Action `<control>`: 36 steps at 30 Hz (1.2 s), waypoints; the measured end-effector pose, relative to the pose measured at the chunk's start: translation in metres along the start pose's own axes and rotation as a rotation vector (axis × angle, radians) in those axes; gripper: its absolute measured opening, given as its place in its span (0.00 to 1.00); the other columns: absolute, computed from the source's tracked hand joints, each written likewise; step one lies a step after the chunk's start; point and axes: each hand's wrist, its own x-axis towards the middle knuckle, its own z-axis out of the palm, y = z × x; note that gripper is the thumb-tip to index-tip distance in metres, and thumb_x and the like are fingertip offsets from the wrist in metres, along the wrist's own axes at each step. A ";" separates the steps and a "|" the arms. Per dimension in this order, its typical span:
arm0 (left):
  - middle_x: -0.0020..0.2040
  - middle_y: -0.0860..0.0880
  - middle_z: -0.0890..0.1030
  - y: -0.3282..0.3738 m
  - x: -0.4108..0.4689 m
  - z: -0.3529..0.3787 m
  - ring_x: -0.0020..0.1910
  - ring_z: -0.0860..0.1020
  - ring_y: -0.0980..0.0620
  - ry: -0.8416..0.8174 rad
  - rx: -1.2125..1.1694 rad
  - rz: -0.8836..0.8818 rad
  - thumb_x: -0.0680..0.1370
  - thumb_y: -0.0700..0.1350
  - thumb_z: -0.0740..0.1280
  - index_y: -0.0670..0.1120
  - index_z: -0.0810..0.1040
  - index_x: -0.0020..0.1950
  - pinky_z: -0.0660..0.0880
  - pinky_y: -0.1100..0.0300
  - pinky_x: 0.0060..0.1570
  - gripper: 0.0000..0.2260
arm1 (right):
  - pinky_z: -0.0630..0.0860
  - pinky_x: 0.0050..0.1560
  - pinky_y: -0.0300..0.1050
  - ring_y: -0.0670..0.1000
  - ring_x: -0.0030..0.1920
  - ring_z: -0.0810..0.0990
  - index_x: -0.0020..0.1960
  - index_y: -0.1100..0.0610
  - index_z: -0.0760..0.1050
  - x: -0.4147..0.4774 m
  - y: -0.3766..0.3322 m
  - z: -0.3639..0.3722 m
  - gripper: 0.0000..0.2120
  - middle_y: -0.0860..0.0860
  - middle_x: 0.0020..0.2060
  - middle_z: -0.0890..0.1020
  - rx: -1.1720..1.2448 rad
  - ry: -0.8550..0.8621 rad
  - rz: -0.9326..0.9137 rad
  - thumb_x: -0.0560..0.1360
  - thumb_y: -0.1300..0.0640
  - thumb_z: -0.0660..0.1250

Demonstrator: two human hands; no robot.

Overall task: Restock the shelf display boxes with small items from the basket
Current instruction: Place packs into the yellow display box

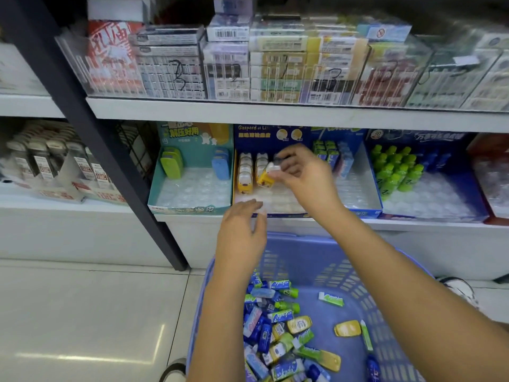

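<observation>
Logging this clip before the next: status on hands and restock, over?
Right hand pinches a yellow item above the Gaspard display box. Left hand at its front edge, grip unclear. Basket below, well stocked. No obstruction seen.

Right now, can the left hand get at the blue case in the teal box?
Probably yes. The left hand is just off the front corner of the open-topped teal box, with nothing standing between it and the blue case. The right hand, holding a yellow item, is further right.
</observation>
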 end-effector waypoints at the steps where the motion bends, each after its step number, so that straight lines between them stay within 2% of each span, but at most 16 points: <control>1: 0.65 0.49 0.75 -0.003 -0.001 0.004 0.66 0.69 0.53 -0.058 0.082 0.034 0.80 0.45 0.61 0.45 0.74 0.67 0.61 0.67 0.63 0.15 | 0.77 0.43 0.37 0.43 0.37 0.76 0.51 0.55 0.76 0.006 0.004 0.002 0.12 0.46 0.38 0.78 -0.051 -0.022 -0.020 0.69 0.57 0.74; 3: 0.70 0.48 0.71 -0.005 -0.003 0.009 0.71 0.63 0.51 -0.114 0.150 0.049 0.80 0.43 0.62 0.43 0.70 0.71 0.57 0.64 0.68 0.19 | 0.78 0.46 0.44 0.46 0.39 0.77 0.50 0.57 0.76 0.013 0.011 0.008 0.10 0.49 0.40 0.79 -0.151 -0.084 -0.066 0.70 0.57 0.73; 6: 0.69 0.48 0.71 -0.005 0.001 0.009 0.70 0.65 0.52 -0.097 0.137 0.053 0.79 0.42 0.62 0.43 0.70 0.70 0.58 0.66 0.67 0.19 | 0.78 0.46 0.50 0.50 0.40 0.77 0.50 0.59 0.76 0.017 0.016 0.014 0.10 0.52 0.40 0.80 -0.277 -0.137 -0.162 0.71 0.57 0.72; 12: 0.67 0.48 0.74 -0.006 0.004 0.004 0.69 0.68 0.52 -0.098 0.124 0.059 0.79 0.41 0.62 0.43 0.73 0.68 0.59 0.67 0.66 0.17 | 0.73 0.44 0.46 0.50 0.41 0.73 0.51 0.62 0.78 0.016 0.021 0.022 0.11 0.57 0.44 0.78 -0.411 -0.152 -0.288 0.71 0.59 0.72; 15: 0.68 0.48 0.74 -0.006 0.005 0.002 0.70 0.67 0.53 -0.108 0.101 0.041 0.79 0.42 0.62 0.43 0.73 0.68 0.58 0.67 0.66 0.17 | 0.74 0.45 0.51 0.57 0.43 0.76 0.52 0.62 0.78 0.010 0.020 0.023 0.11 0.59 0.44 0.78 -0.430 -0.113 -0.259 0.71 0.59 0.71; 18: 0.68 0.48 0.73 -0.002 0.000 0.000 0.71 0.67 0.53 -0.107 0.039 0.039 0.80 0.42 0.62 0.43 0.74 0.68 0.59 0.65 0.68 0.16 | 0.73 0.48 0.53 0.57 0.46 0.76 0.52 0.62 0.78 0.013 0.015 0.018 0.11 0.59 0.46 0.78 -0.479 -0.164 -0.224 0.73 0.57 0.69; 20: 0.66 0.49 0.76 0.002 -0.006 0.000 0.66 0.72 0.54 -0.053 -0.034 0.040 0.80 0.43 0.62 0.44 0.76 0.66 0.66 0.65 0.66 0.15 | 0.73 0.53 0.51 0.58 0.51 0.76 0.56 0.60 0.79 0.017 0.009 0.012 0.12 0.59 0.51 0.78 -0.522 -0.237 -0.196 0.75 0.58 0.67; 22: 0.58 0.51 0.80 0.007 -0.011 0.000 0.55 0.77 0.57 0.000 -0.084 0.044 0.80 0.45 0.63 0.45 0.79 0.61 0.71 0.70 0.55 0.12 | 0.72 0.56 0.48 0.56 0.53 0.75 0.61 0.58 0.78 0.012 0.006 0.004 0.14 0.58 0.54 0.76 -0.539 -0.269 -0.199 0.76 0.58 0.66; 24: 0.46 0.53 0.82 0.008 -0.012 0.003 0.42 0.78 0.62 -0.004 -0.069 0.051 0.79 0.44 0.63 0.47 0.81 0.53 0.68 0.79 0.42 0.08 | 0.72 0.52 0.45 0.53 0.46 0.75 0.62 0.58 0.77 -0.008 0.007 -0.004 0.15 0.57 0.53 0.76 -0.498 -0.227 -0.228 0.76 0.57 0.66; 26: 0.38 0.54 0.80 0.001 -0.012 0.008 0.36 0.77 0.62 -0.066 -0.026 -0.012 0.78 0.44 0.64 0.47 0.80 0.47 0.68 0.77 0.35 0.05 | 0.71 0.44 0.44 0.46 0.38 0.71 0.57 0.57 0.77 -0.039 0.015 -0.010 0.12 0.53 0.46 0.77 -0.416 -0.192 -0.242 0.76 0.54 0.66; 28: 0.35 0.50 0.79 -0.011 -0.013 0.017 0.35 0.78 0.52 -0.188 0.068 -0.124 0.77 0.43 0.64 0.45 0.79 0.45 0.71 0.66 0.37 0.05 | 0.70 0.40 0.42 0.44 0.35 0.70 0.52 0.55 0.77 -0.072 0.034 -0.012 0.08 0.49 0.39 0.76 -0.402 -0.267 -0.202 0.75 0.52 0.66; 30: 0.35 0.46 0.78 -0.026 -0.018 0.030 0.36 0.76 0.46 -0.355 0.187 -0.223 0.77 0.41 0.62 0.44 0.78 0.40 0.71 0.58 0.38 0.07 | 0.71 0.43 0.44 0.49 0.40 0.76 0.52 0.55 0.77 -0.098 0.063 -0.009 0.08 0.50 0.40 0.79 -0.455 -0.426 -0.087 0.76 0.51 0.66; 32: 0.36 0.44 0.76 -0.041 -0.028 0.045 0.37 0.74 0.48 -0.510 0.326 -0.271 0.77 0.40 0.60 0.44 0.75 0.36 0.71 0.55 0.38 0.10 | 0.72 0.51 0.45 0.54 0.50 0.78 0.56 0.56 0.77 -0.116 0.094 -0.003 0.11 0.54 0.47 0.81 -0.514 -0.595 0.090 0.76 0.54 0.66; 34: 0.46 0.40 0.79 -0.058 -0.041 0.061 0.45 0.77 0.46 -0.642 0.411 -0.328 0.78 0.40 0.60 0.42 0.79 0.43 0.73 0.55 0.45 0.09 | 0.69 0.57 0.44 0.55 0.58 0.76 0.63 0.58 0.74 -0.130 0.124 0.005 0.15 0.56 0.55 0.80 -0.569 -0.708 0.241 0.77 0.56 0.64; 35: 0.55 0.40 0.79 -0.067 -0.049 0.070 0.53 0.77 0.45 -0.689 0.424 -0.359 0.79 0.40 0.60 0.41 0.78 0.55 0.73 0.55 0.50 0.10 | 0.68 0.59 0.43 0.55 0.61 0.75 0.65 0.58 0.73 -0.136 0.137 0.009 0.16 0.57 0.58 0.79 -0.582 -0.743 0.284 0.77 0.57 0.63; 36: 0.63 0.40 0.75 -0.076 -0.056 0.079 0.60 0.75 0.43 -0.721 0.427 -0.395 0.80 0.41 0.59 0.41 0.71 0.67 0.72 0.55 0.53 0.16 | 0.67 0.60 0.43 0.55 0.62 0.74 0.66 0.58 0.72 -0.142 0.148 0.014 0.17 0.57 0.61 0.78 -0.592 -0.775 0.312 0.78 0.58 0.61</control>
